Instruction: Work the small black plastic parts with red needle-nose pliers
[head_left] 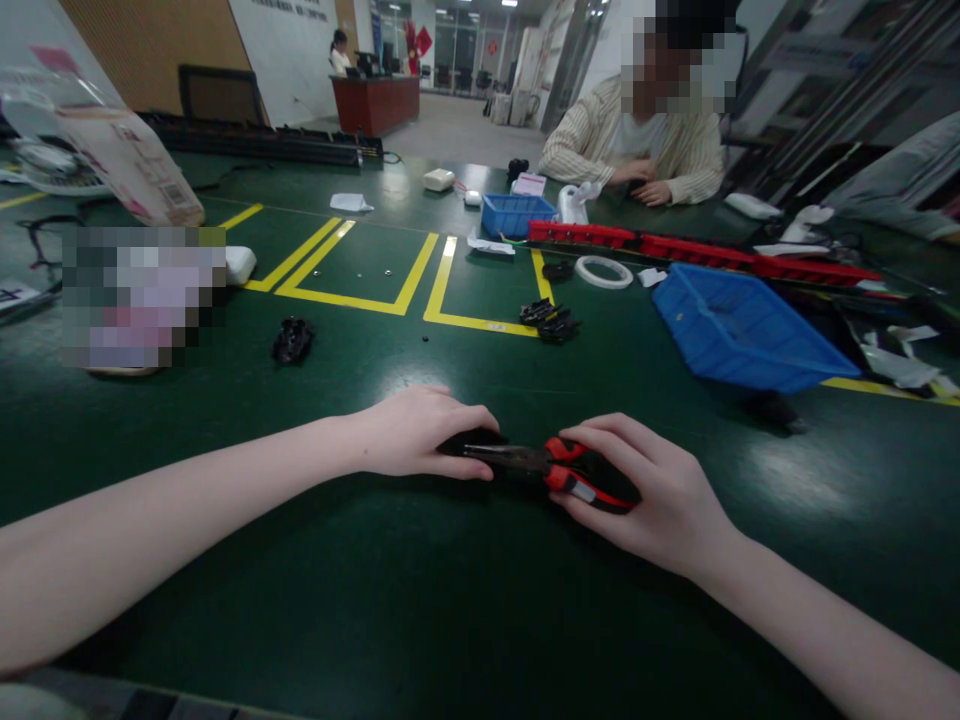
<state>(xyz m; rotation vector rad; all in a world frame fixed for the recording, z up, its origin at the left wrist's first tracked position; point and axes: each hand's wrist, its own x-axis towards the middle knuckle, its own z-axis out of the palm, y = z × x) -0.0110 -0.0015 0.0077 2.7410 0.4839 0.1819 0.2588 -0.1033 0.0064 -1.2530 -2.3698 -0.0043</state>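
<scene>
Needle-nose pliers (564,470) with red and black handles lie in my right hand (652,490), whose fingers wrap round the grips. Their long jaws point left, toward my left hand (420,435). Between my left thumb and fingers is a black part (471,438), mostly hidden by the hand and the dark jaws. The jaw tips reach over or against this part; I cannot tell whether they grip it. Both hands are just above the green tabletop (420,600).
Black plastic pieces lie at the left (293,340) and near the yellow tape (551,318). Beyond are a blue bin (750,325), a smaller blue basket (517,215), a white tape ring (604,272) and a long red strip (697,250). A bottle (131,165) stands left. A person (637,150) sits opposite.
</scene>
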